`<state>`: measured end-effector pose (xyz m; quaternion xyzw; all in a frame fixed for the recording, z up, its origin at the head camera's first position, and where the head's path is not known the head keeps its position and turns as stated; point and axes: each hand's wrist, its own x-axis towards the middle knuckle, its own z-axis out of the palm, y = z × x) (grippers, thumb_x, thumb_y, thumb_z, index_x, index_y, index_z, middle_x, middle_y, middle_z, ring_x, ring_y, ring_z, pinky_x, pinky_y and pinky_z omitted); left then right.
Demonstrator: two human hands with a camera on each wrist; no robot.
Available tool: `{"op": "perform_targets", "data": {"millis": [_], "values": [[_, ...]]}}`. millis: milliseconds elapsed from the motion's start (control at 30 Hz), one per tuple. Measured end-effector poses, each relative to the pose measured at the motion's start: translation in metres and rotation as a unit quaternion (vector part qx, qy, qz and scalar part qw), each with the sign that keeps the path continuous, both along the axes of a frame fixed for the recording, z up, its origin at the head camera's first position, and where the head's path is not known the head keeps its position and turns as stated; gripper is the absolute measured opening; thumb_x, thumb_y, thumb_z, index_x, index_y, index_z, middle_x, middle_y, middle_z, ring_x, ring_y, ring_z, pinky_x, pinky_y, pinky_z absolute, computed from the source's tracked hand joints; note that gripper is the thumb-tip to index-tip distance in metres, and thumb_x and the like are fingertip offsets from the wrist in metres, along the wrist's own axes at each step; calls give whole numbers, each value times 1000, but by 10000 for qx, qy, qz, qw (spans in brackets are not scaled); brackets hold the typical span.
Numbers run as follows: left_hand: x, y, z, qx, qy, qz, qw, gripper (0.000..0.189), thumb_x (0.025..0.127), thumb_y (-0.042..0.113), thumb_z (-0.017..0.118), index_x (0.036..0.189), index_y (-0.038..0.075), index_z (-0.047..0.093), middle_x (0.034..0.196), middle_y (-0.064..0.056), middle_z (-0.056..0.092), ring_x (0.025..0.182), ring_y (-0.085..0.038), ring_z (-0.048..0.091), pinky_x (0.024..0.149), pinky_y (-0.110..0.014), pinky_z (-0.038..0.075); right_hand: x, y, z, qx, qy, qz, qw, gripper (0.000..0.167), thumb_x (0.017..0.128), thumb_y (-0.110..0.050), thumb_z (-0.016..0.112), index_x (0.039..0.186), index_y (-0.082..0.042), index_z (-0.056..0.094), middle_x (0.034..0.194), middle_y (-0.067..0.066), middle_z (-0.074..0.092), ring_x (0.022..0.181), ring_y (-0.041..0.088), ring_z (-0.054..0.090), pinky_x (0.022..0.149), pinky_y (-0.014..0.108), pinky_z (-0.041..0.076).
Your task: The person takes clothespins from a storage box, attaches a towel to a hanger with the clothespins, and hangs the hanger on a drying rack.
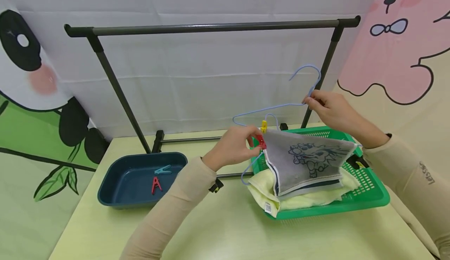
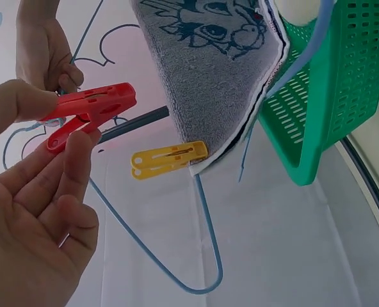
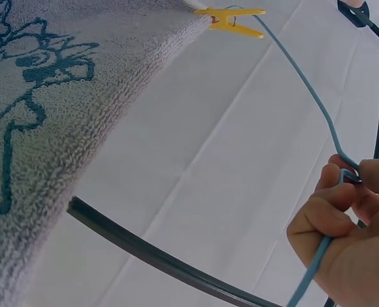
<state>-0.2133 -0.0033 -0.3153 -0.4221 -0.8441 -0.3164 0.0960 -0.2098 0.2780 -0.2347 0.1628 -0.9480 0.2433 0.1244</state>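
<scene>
My left hand (image 1: 230, 148) pinches a red clothespin (image 2: 96, 105) between thumb and fingers. In the left wrist view, that clothespin is apart from the towel. My right hand (image 1: 335, 115) grips a blue wire hanger (image 1: 270, 108) near the base of its hook and holds it up over the basket. A grey towel (image 1: 279, 154) with a dark blue cartoon drawing hangs from the hanger. At the towel's upper left corner, a yellow clothespin (image 2: 169, 158) clamps it to the wire; it also shows in the right wrist view (image 3: 231, 22). The towel's far right side is partly hidden by the right arm.
A green basket (image 1: 327, 212) stands below, holding a pale yellow towel (image 1: 260, 189). Another blue hanger (image 1: 243, 176) lies partly in it. To the left, a dark blue basin (image 1: 116, 174) contains a teal clothespin (image 1: 163, 170) and a red one. Behind stands a black clothes rack (image 1: 211, 28).
</scene>
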Motion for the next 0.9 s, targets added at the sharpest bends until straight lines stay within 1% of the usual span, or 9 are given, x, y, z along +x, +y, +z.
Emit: {"op": "perform_targets", "data": {"millis": [100,167,233,300,400,500,700,767,900], "values": [[0,4,1,-164,-177,-54,9997,20,85,17,67,103,10,63,87,3,67,70,-7,61,60,-20,45,0,-2,0,-41,-112,3,9999,34,101,-31,43,110,-6,64,66,8,40,56,22,37,51,32,29],[0,8,2,-293,-207,-50,9993,20,86,20,67,103,10,62,88,3,67,70,-4,61,60,-19,45,0,-3,-1,-74,-187,14,9998,35,101,-32,42,110,-6,64,68,8,42,57,23,37,51,32,29],[0,12,3,-388,-199,-50,9990,21,87,23,68,103,11,62,87,4,68,70,-2,60,61,-19,45,0,-5,-1,-103,-228,1,9997,35,101,-32,43,109,-6,64,70,8,45,58,23,37,51,32,29],[0,17,4,-437,-150,-75,9989,21,88,25,68,103,11,62,85,4,68,69,-2,60,60,-19,45,0,-6,-2,-141,-229,2,9996,33,101,-31,44,108,-6,65,73,8,49,58,23,37,50,32,29],[2,23,7,-383,-45,-186,9991,19,88,24,67,101,12,62,80,4,68,66,-2,60,58,-19,45,0,-8,-3,-179,-161,5,9997,30,100,-28,47,105,-5,66,80,8,56,58,23,38,49,31,29],[3,29,9,-340,4,-287,9990,17,89,23,66,100,12,62,79,4,69,66,-1,61,57,-18,45,0,-9,-5,-231,-149,-7,9996,29,100,-27,48,104,-4,66,85,10,61,60,23,39,49,30,30],[5,40,11,-451,-140,-410,9980,13,90,23,65,98,14,62,80,9,67,67,3,60,58,-15,45,1,-10,-6,-323,-255,-40,9991,30,100,-28,48,106,-5,66,92,12,63,63,23,40,50,30,30],[5,43,11,-468,-107,-439,9979,11,90,23,65,96,14,62,80,11,67,67,4,59,57,-15,44,1,-9,-5,-322,-253,-40,9992,30,100,-28,48,107,-5,66,93,12,63,62,23,40,50,30,30],[4,49,14,-532,30,-551,9971,10,90,22,66,94,14,61,81,10,67,68,2,60,59,-15,44,0,-9,-6,-288,-260,-44,9992,30,100,-29,48,107,-6,66,89,10,61,58,23,38,48,30,29]]}}
